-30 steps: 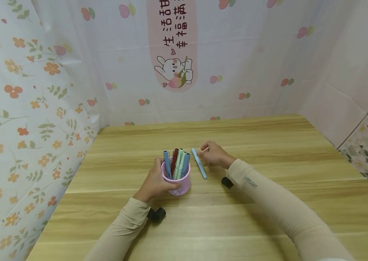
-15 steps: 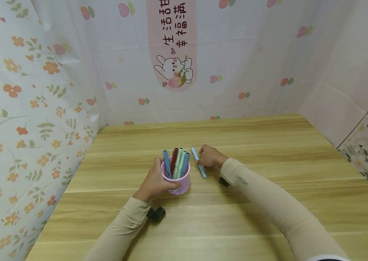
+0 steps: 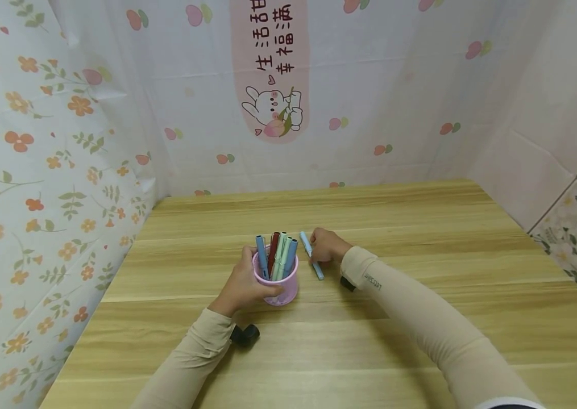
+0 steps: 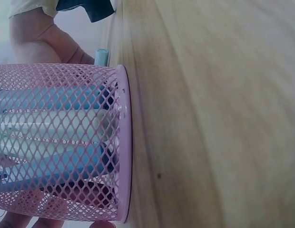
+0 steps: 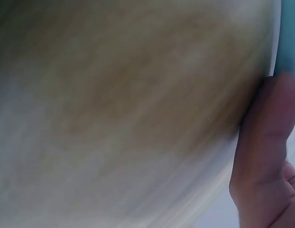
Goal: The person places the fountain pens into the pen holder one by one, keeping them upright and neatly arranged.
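My left hand (image 3: 241, 287) grips a pink mesh pen holder (image 3: 289, 291) that stands upright on the table, thumb across its near side. Inside the holder lean several pens: blue, pale green and a dark red one (image 3: 273, 250). In the left wrist view they show through the mesh wall (image 4: 52, 142). To the right, a light blue pen (image 3: 317, 271) lies on the tabletop, and my right hand (image 3: 329, 246) pinches it around its middle, partly covering it. The right wrist view is blurred, with a finger (image 5: 264, 147) against the blue pen (image 5: 289, 38).
A wood-grain table (image 3: 278, 363) carries everything. Behind it hangs a white curtain (image 3: 380, 102) with a pink rabbit print, and a floral curtain (image 3: 53, 187) closes the left side. Black wrist cameras sit under both wrists, close to the tabletop.
My right hand has come left and down onto the light blue pen and now pinches it; a second ago it was beside the pen. The left hand and the holder have stayed put.
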A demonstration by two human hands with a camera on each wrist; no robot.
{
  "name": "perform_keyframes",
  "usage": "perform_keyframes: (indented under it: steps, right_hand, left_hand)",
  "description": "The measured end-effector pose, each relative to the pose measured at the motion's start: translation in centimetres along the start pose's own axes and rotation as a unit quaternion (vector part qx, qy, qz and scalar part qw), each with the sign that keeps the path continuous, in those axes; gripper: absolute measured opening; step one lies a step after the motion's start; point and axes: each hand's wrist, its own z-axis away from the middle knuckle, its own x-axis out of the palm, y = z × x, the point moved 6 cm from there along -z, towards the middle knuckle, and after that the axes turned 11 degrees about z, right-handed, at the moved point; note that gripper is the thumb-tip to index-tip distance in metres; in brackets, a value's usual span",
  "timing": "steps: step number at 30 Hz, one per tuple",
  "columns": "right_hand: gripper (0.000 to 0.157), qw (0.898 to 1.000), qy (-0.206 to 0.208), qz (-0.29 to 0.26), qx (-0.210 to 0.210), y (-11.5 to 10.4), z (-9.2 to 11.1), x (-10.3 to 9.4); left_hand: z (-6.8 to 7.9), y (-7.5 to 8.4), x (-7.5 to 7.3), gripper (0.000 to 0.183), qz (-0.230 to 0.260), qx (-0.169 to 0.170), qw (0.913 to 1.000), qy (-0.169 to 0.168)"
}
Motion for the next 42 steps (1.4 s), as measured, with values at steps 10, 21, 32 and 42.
perform_keyframes:
  steps: [10,21,32,42]
  right_hand:
    - [0.050,0.998,-0.005,-0.055,-0.005,0.3,0.1,0.1]
    - [0.051,0.979,-0.064,-0.193,0.021,1.5,0.5,0.2]
    - [0.056,0.956,-0.102,-0.275,-0.009,1.5,1.0,-0.7]
    - [0.056,0.950,-0.083,-0.298,-0.053,1.3,1.4,-0.9]
  left_hand:
    - [0.0,0.1,-0.1,0.089,0.000,0.005,1.0000,0.005]
    - [0.6,-0.3,0.0,0.092,0.007,-0.010,0.9999,-0.001]
    - [0.0,-0.2,0.0,0.089,0.005,0.008,1.0000,-0.002]
    - [0.2,-0.4,0.0,0.089,0.016,0.011,0.9998,-0.001]
